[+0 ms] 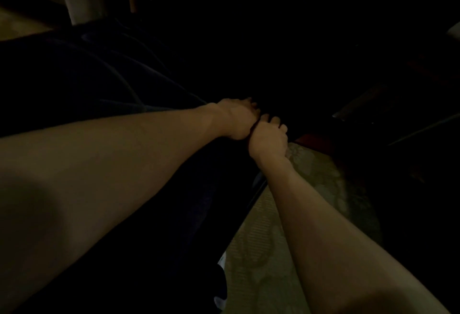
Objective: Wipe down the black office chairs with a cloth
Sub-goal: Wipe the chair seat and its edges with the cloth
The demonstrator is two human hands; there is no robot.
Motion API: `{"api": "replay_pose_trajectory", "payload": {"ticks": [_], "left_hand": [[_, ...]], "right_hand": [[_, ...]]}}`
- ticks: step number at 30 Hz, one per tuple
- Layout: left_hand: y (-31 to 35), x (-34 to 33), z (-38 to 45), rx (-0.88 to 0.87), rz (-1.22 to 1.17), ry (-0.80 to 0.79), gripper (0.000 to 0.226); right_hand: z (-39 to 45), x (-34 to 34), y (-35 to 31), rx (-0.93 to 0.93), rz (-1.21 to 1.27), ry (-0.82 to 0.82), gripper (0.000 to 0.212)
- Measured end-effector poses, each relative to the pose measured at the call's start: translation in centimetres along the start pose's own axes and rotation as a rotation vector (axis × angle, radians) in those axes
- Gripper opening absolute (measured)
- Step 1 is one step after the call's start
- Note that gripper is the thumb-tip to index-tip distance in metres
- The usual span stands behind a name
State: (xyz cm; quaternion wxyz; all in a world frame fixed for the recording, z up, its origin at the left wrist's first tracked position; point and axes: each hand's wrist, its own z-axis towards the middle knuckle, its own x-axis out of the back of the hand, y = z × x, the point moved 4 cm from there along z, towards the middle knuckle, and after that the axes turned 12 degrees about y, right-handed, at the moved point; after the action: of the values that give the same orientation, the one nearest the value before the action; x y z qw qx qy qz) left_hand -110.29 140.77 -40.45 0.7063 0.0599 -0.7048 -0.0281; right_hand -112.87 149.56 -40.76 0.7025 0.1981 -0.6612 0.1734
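1. Currently, the left hand (239, 117) and the right hand (270, 137) reach forward together, touching at the wrists, both laid against a very dark surface.
2. Hand state: the fingers of both hands curl away into shadow; whether either holds a cloth cannot be told, and no cloth is visible.
3. Task object: the black office chair (286, 70) is presumed to be the dark mass ahead of the hands; its outline is not resolvable.
4. Below the right forearm lies a pale patterned carpet (261, 251).
5. Risk: low light may cause missed patches, since wiped and unwiped areas look alike.
6. Risk: pressure from both hands may roll or swivel the chair away.
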Motion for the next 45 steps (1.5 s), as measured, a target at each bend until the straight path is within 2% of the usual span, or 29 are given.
{"api": "replay_pose_trajectory", "payload": {"ticks": [6, 11, 16, 31, 39, 45], "left_hand": [[0.0, 0.1, -2.8, -0.002, 0.024, 0.078, 0.058], [-1.0, 0.9, -8.4, 0.037, 0.144, 0.093, 0.062], [-1.9, 0.5, -14.6, 0.151, 0.133, 0.019, 0.066], [0.0, 1.3, -30.0, 0.332, 0.078, -0.014, 0.065], [0.4, 0.9, -32.0, 0.359, 0.034, -0.018, 0.069], [-1.0, 1.2, -28.3, 0.246, 0.057, -0.03, 0.069]], "right_hand": [[-1.8, 0.2, -1.2, 0.039, 0.015, -0.006, 0.064], [-5.4, 0.4, -5.3, 0.13, 0.036, 0.029, 0.063], [-9.4, 1.3, -8.6, 0.213, 0.056, -0.04, 0.069], [-22.5, 3.0, -14.4, 0.353, 0.16, -0.094, 0.057], [-24.4, 3.2, -14.6, 0.396, 0.091, -0.102, 0.064], [-21.3, 3.2, -13.9, 0.299, 0.078, -0.115, 0.068]]}}
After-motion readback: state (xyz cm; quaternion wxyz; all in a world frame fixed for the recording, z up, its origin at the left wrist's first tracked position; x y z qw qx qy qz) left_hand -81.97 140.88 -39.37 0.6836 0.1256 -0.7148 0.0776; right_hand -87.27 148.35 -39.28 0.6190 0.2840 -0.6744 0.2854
